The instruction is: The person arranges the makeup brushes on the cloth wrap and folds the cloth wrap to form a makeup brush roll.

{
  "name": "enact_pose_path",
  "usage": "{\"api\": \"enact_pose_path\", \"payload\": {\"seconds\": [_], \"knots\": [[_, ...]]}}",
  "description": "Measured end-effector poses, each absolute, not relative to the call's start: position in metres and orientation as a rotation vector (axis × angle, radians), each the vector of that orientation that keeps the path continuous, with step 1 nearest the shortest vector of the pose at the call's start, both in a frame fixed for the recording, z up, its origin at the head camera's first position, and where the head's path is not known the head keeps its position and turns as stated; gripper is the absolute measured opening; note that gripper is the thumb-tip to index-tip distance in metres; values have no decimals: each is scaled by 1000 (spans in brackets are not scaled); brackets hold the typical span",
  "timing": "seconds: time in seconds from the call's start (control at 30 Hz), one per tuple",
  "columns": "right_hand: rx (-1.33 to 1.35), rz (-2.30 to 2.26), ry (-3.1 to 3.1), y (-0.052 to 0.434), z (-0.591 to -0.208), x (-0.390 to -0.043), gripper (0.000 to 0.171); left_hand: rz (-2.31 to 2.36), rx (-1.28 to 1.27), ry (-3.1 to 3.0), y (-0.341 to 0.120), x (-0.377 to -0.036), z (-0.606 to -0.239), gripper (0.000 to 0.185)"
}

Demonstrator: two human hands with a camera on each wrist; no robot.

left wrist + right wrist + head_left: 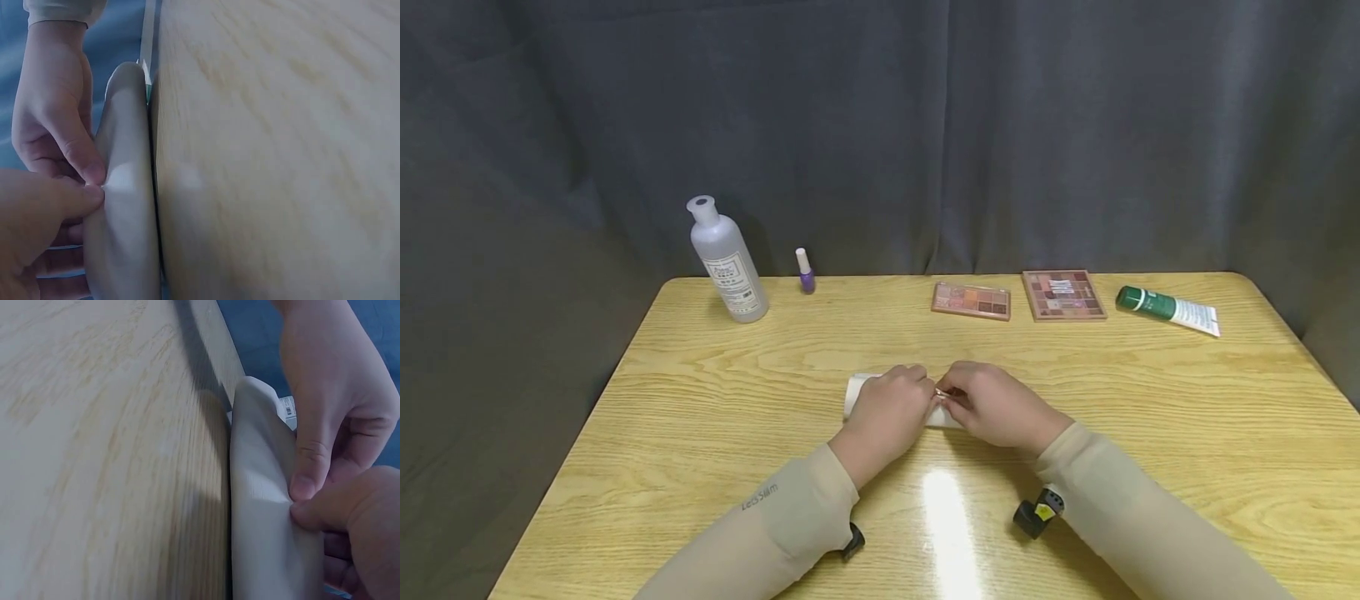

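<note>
A white soft pouch [857, 392] lies on the wooden table [700, 425] at its middle, mostly covered by both hands. My left hand [925, 397] rests over the pouch's left part, and thumb and finger pinch its upper surface. My right hand [952, 400] meets it from the right and pinches the same spot; a small shiny bit shows between the fingertips. In the left wrist view the pouch [122, 212] bulges beside the table, pinched by the left hand [87, 194]. In the right wrist view the pouch [262, 512] is pinched by the right hand [306, 512].
Along the table's back edge stand a pale plastic bottle [727, 262] and a small purple nail polish [806, 272] on the left. Two eyeshadow palettes [971, 301] [1063, 295] and a green-capped tube [1167, 309] lie on the right. A dark curtain hangs behind.
</note>
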State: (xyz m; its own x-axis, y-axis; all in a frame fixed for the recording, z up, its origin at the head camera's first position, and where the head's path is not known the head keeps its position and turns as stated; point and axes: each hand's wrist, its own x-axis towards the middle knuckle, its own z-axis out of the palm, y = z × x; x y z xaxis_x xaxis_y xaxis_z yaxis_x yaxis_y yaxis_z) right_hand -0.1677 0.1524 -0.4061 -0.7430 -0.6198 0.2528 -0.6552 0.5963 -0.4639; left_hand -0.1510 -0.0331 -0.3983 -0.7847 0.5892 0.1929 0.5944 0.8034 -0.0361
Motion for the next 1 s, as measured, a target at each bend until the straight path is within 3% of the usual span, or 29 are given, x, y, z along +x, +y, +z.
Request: {"api": "enact_pose_path", "payload": {"seconds": [0.23,1.0], "knots": [[1077,782,-2742,152,-410,-166,5,27,-911,-2730,-35,-151,-401,30],[1058,703,-2761,154,-408,-161,8,-78,-1016,-2848,-36,-155,-394,23]]}}
